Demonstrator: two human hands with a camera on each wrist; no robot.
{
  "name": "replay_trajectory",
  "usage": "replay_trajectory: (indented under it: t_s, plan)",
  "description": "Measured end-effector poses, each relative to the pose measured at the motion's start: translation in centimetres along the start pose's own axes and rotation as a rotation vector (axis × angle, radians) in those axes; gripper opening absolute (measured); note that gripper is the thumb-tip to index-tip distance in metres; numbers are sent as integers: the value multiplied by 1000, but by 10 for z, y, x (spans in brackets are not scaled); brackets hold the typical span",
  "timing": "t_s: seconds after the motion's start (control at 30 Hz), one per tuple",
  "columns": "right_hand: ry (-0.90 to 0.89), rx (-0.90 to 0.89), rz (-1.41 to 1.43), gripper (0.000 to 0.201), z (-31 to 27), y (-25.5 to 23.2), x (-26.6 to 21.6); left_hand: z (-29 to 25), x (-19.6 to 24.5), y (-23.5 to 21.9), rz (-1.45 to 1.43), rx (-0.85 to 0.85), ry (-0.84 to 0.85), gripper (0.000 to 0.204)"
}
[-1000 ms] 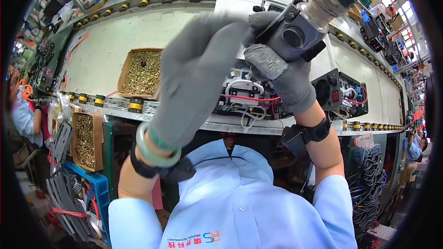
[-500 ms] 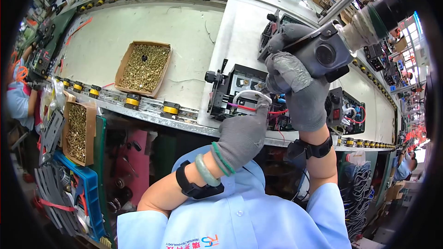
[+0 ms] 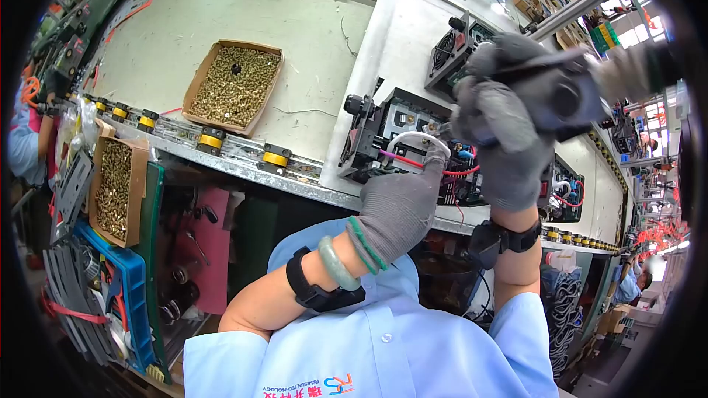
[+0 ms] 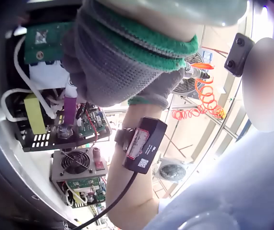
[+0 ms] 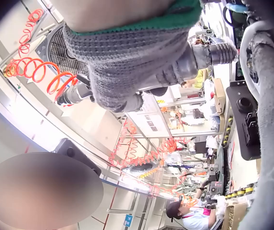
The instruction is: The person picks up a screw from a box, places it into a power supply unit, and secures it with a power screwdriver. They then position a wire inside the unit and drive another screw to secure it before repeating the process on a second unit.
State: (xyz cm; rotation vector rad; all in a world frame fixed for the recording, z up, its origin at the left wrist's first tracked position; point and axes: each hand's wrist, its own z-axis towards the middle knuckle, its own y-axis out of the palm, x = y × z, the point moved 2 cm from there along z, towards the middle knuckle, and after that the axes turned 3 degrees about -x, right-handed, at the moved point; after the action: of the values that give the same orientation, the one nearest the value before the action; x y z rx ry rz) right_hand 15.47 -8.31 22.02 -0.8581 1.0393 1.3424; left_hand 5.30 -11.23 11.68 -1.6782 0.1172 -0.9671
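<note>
An open black power-supply unit [image 3: 383, 136] with circuit boards and red and white wires lies on the white pallet [image 3: 383, 37]. My gloved left hand [image 3: 402, 206] reaches into its front edge, and the fingertips [image 4: 72, 86] pinch a white wire [image 3: 413, 138] beside a purple part [image 4: 69, 109]. Above the unit's right side, my gloved right hand [image 3: 509, 140] grips a grey air screwdriver [image 3: 560, 92], blurred by motion. In the right wrist view the glove [image 5: 127, 62] wraps around the tool's body [image 5: 202, 56]. The driver's tip is hidden.
A cardboard box of brass screws [image 3: 234, 85] sits left of the unit; a second box [image 3: 116, 188] hangs below the roller rail [image 3: 274, 157]. Another unit with a fan [image 3: 451, 48] lies behind. A blue bin [image 3: 133, 302] stands at lower left.
My left hand dropped from in front of the camera to the unit and took the white wire. The right hand with the screwdriver came lower and moved right.
</note>
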Motion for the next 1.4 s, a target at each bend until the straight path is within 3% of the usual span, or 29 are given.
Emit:
replay_trajectory:
  t_s: [0.03,0.07,0.13,0.2,0.27,0.33,0.4,0.43,0.47,0.5,0.6,0.73,0.87,0.93,1.07,1.13,1.27,1.33,1.4]
  plan:
    - [-102,-45,-31,45,1,-1,-7,0,0,-1,-2,3,-5,48]
    - [-168,-105,146,46,2,-1,-12,0,0,-2,-34,1,-3,47]
    - [-178,-176,367,45,2,-4,-32,-6,-3,-2,-68,-2,-3,46]
    - [-124,-210,262,35,-3,-12,-52,-24,-5,-2,-131,213,233,42]
    - [-123,-202,60,31,-17,-20,-64,-47,-17,12,-250,208,328,39]
    - [-123,-170,88,35,-30,-19,-67,-53,-23,2,-370,202,424,36]
    - [-119,-101,182,40,-46,-18,-60,-50,-34,-7,-1209,-673,-560,31]
    - [-143,-56,245,47,-54,-18,-57,-54,-37,0,-1203,-674,-557,31]
    - [-136,-123,293,54,-62,-28,-46,-58,-40,13,-1582,-569,-557,31]
    - [-132,-9,312,50,-71,-20,-40,-60,-41,23,-1957,-444,-542,30]
    - [-220,197,291,45,-87,-15,-25,-58,-34,26,-1991,-428,-498,31]
    - [-263,249,253,50,-109,-24,-19,-58,-16,28,-1867,-532,-405,31]
    - [-267,325,289,56,-132,-35,-16,-60,-1,29,-1638,-621,-424,32]
    - [-282,377,275,57,-140,-38,-17,-60,-4,43,-1604,-549,-321,34]
    - [-344,468,281,56,-153,-43,-18,-59,-2,43,-1536,-480,-330,34]
    - [-357,509,262,50,-156,-46,-19,-59,1,43,-1765,-374,-375,33]
    - [-384,555,316,46,-160,-50,-19,-63,-3,46,-1829,-479,-373,31]
    - [-403,571,346,46,-162,-49,-14,-62,-5,62,-2055,-592,-147,32]
    - [-445,548,352,44,-161,-47,-10,-64,-6,66,-2069,-579,-225,33]
